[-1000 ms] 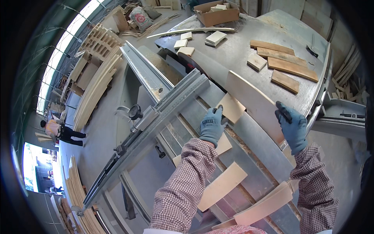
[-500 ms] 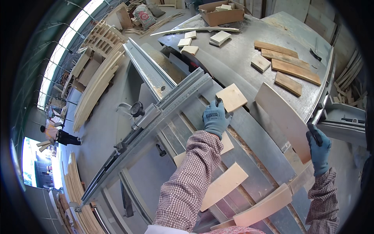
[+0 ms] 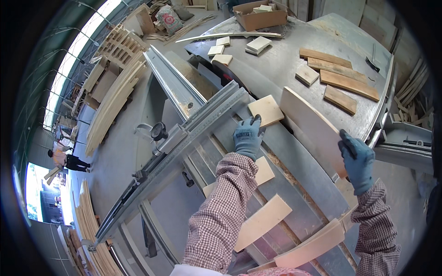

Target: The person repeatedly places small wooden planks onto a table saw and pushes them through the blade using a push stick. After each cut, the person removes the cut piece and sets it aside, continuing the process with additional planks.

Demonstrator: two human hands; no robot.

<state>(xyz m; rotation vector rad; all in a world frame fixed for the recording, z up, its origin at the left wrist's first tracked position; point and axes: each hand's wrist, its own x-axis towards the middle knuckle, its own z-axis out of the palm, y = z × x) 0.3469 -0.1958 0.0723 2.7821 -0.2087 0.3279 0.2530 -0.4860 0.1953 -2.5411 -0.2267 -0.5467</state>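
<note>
While left grip (image 3: pixel 248 138) holds block (image 3: pixel 269 109), long board (image 3: pixel 307 128) points away leftward.

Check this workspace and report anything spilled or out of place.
What looks like sawdust lies along a slot right of the left hand, as if unswept. At far right, scraps sit in a loose jumble. The block at that hand looks whole.

Underside of wooden block (image 3: pixel 266 109) hidden, board (image 3: pixel 264 171) partly behind left sleeve (image 3: pixel 221 207), distant person (image 3: pixel 69 158) — too small for detail
</note>
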